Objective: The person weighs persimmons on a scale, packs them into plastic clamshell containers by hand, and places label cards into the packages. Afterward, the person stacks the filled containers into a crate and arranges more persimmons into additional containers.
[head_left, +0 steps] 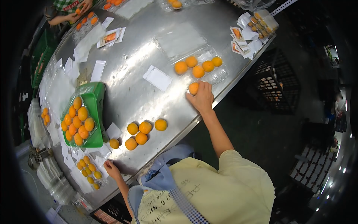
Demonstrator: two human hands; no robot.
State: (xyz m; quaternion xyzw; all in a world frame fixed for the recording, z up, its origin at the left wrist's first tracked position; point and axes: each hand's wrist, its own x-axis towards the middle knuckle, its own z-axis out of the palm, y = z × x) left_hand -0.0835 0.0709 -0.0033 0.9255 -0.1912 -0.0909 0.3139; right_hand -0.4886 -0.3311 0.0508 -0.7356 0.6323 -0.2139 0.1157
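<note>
My right hand [202, 98] is closed on an orange fruit [193, 88] at the near edge of a clear plastic tray [219, 76]. Several orange fruits [198, 71] sit in that tray, whose transparent lid [181, 41] lies opened behind it. My left hand [112, 169] is low at the table's edge, its fingers drawn together beside a clear pack of small yellow-orange fruits [88, 170]; whether they hold anything is too small to tell. Between my hands, several loose fruits [141, 138] rest on the metal table [126, 89].
A green crate [97, 112] carries a filled clear pack [77, 123] at the left. White labels [157, 77], picture cards [111, 37] and a stacked pack [264, 24] lie around. Another person's hands [80, 11] handle fruit at the top left. A black basket [278, 82] stands beyond the right edge.
</note>
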